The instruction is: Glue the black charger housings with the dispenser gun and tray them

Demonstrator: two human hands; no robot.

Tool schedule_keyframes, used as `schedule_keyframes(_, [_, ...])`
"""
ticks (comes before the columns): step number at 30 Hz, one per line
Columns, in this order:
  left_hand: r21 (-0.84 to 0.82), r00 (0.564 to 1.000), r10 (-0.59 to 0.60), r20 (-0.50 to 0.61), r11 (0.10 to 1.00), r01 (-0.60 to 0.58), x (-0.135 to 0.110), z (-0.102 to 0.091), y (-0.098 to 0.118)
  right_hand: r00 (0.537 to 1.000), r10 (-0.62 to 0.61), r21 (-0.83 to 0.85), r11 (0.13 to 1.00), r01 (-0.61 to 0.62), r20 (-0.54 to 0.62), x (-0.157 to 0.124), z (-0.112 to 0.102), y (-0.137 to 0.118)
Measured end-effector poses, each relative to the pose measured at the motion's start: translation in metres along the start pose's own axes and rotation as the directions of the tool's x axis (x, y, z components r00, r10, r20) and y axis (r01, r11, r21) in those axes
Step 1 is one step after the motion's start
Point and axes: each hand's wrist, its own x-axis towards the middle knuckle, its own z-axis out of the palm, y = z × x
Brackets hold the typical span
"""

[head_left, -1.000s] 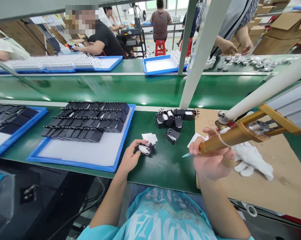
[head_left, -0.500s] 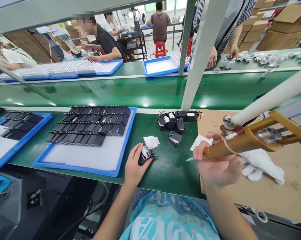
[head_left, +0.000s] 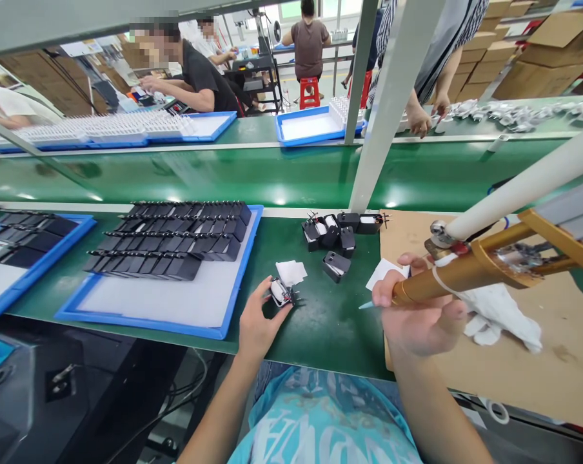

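My left hand (head_left: 258, 325) pinches a small open black plastic case (head_left: 282, 293) between thumb and fingers, just above the green bench. A white block fills the inside of the case, and thin wires and prongs stick out on its right side. Beside it lies a small piece of white paper (head_left: 292, 273). My right hand (head_left: 417, 316) is closed around the front of a gold-coloured glue gun (head_left: 458, 270) with a pale blue tapered nozzle (head_left: 365, 305). The nozzle points left toward the case, apart from it. Several similar black cases (head_left: 336, 265) lie loose behind.
A blue-rimmed tray (head_left: 224, 325) with rows of black cases stands at left, a second tray (head_left: 86, 227) beyond it. At right, a white glove (head_left: 504, 316) lies on cardboard (head_left: 557, 380). A slanted post (head_left: 385, 109) rises behind the bench. Co-workers sit or stand across the line.
My left hand has tilted the black case slightly, and its white inside faces up more. The right hand and glue gun stay nearly still. The whole view has shifted a little.
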Motion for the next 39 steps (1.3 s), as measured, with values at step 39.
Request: schedule_keyframes(39, [-0.065,0.912,0.353,0.207,0.935,-0.347,0.015,-0.011,0.019,0.996,-0.072,0.045,0.997,0.069,0.061,0.002,-0.005,0.004])
